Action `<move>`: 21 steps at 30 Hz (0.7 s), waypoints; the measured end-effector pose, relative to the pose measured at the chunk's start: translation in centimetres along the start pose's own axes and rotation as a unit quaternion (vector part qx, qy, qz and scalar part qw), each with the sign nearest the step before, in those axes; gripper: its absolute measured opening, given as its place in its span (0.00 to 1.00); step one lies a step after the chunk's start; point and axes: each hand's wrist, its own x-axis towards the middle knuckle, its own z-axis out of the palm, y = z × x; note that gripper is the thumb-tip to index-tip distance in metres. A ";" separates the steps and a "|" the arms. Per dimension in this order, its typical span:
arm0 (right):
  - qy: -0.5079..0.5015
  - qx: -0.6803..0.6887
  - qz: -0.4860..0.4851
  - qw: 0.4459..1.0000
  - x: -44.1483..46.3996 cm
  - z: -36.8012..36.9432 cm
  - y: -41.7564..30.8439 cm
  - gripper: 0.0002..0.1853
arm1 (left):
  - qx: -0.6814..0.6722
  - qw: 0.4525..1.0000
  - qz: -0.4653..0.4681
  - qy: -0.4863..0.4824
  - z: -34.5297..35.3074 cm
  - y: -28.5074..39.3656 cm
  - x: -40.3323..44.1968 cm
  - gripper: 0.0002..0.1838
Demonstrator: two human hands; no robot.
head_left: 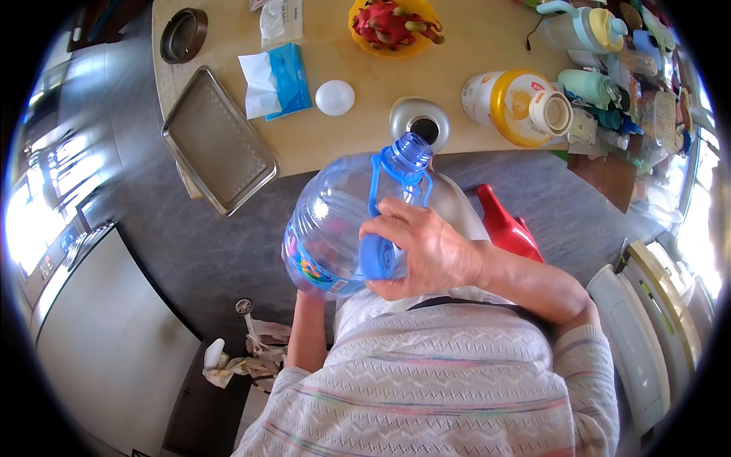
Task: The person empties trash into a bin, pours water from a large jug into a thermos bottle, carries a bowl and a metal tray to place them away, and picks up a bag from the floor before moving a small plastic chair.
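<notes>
A large clear plastic water bottle [335, 198] with a blue carry handle and a colourful label is tilted in front of my body. Its uncapped mouth points up and forward, close to a silvery vessel [403, 108] with a dark opening at the table's edge. My left hand [295, 268] supports the bottle low on its left side; most of its fingers are hidden or blurred behind the plastic. Between the thumb and fingers of my right hand [430, 247] is a blue bottle cap [377, 257], held against or just in front of the bottle.
On the table [343, 139] are a metal tray [219, 141] overhanging the edge, a tissue pack [286, 80], a white round object [335, 98], a yellow bowl [432, 14] with dragon fruit [387, 27], and a large container [506, 107]. A red object [504, 225] stands below at right.
</notes>
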 end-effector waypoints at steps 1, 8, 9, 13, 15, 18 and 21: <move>0.000 -0.002 -0.001 1.000 0.0 0.1 -0.1 0.25 | 0.001 1.000 0.001 0.000 0.0 -0.3 0.1 0.39; -0.021 -0.020 -0.008 1.000 -0.4 0.1 -2.5 0.26 | -0.013 1.000 0.016 0.004 -2.6 -0.9 2.1 0.38; -0.044 -0.025 0.010 0.999 -0.5 0.1 -3.0 0.25 | -0.018 1.000 0.020 0.005 -2.9 -1.2 2.9 0.38; -0.112 -0.039 0.065 0.991 -1.1 0.3 -5.2 0.25 | -0.045 0.999 0.029 0.006 -5.7 -1.4 2.2 0.38; -0.105 -0.032 0.055 0.992 -1.7 1.1 -5.4 0.27 | -0.020 0.999 0.008 -0.025 -4.0 -0.6 1.9 0.26; -0.132 -0.074 0.098 0.984 -2.1 2.1 -6.9 0.28 | -0.202 0.974 -0.082 -0.056 -4.7 0.1 2.7 0.28; -0.133 -0.092 0.135 0.978 -2.5 3.7 -7.6 0.28 | -0.238 0.962 -0.127 -0.045 -4.5 1.6 2.5 0.35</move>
